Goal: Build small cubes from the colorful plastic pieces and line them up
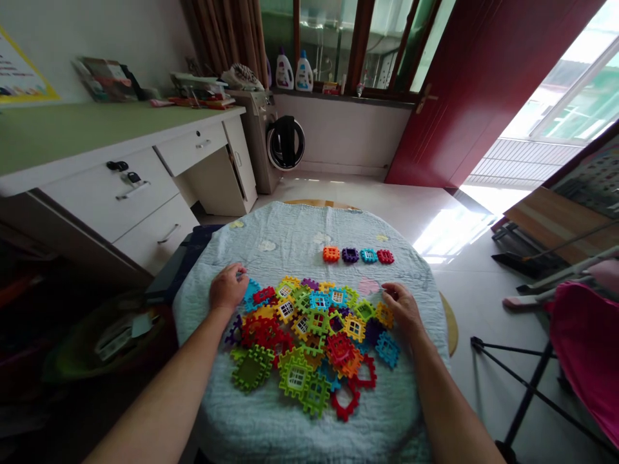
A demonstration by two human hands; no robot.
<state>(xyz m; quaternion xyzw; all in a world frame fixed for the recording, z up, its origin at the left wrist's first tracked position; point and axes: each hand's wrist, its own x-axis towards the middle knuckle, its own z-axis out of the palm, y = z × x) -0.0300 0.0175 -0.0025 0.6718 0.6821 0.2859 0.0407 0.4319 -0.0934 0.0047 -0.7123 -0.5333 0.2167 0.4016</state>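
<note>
A heap of plastic building tiles [316, 322] in many colours, with notched edges, lies on the cloth-covered table between my hands. Some tiles have window-grid centres; others are open frames. My left hand [227, 287] rests at the heap's left edge, beside a blue tile [252, 289]. Its fingers are loosely curled, with a gap at the thumb, and I see no tile in them. To the right, my right hand [402, 305] lies with fingers bent and apart, nearest a yellow-orange tile [385, 314]. Beyond the heap is a short row of orange [331, 254], purple [350, 255], blue [369, 256] and red [385, 256] tiles.
The round table wears a pale blue cloth [271, 241]. A white desk with drawers [145, 187] stands at the left, a washing machine [261, 142] with its door ajar behind. A red door [478, 84] is at the back right; a pink folding chair [587, 348] stands to the right.
</note>
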